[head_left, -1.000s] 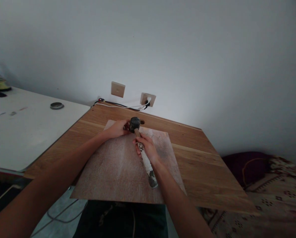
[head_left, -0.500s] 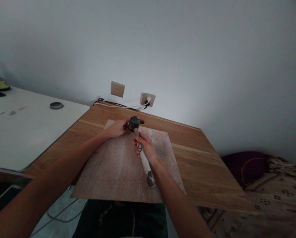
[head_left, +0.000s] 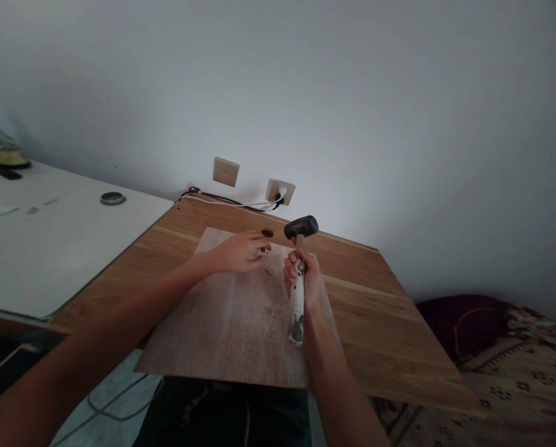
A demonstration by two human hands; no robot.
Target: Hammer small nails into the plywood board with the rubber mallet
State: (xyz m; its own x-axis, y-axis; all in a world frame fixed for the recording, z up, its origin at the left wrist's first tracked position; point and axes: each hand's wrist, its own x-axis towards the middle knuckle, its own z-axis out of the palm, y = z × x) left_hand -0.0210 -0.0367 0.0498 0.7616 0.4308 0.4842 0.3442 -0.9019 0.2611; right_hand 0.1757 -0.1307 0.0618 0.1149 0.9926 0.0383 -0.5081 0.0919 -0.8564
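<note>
My right hand (head_left: 309,276) grips a rubber mallet (head_left: 297,304) near its head. The mallet has a black head and a worn, white-painted handle; it is raised over the right part of a thin reddish-brown board (head_left: 222,329). Left of it, my left hand (head_left: 240,251) is over the far part of the board, its fingers curled around a small dark and whitish thing I cannot make out. Small pale fragments (head_left: 268,271) lie on the board near the left fingers.
The board rests on a wooden tabletop (head_left: 389,323) with a round hole (head_left: 267,233). Cables run to a wall socket (head_left: 280,192) behind. On the white table (head_left: 72,248) at left are a round dark lid-like thing (head_left: 112,198) and a red-capped bottle (head_left: 2,146).
The mallet has moved right and its head has turned sideways. My left hand has shifted right and nearer, away from the mallet head. Fragments on the board now show.
</note>
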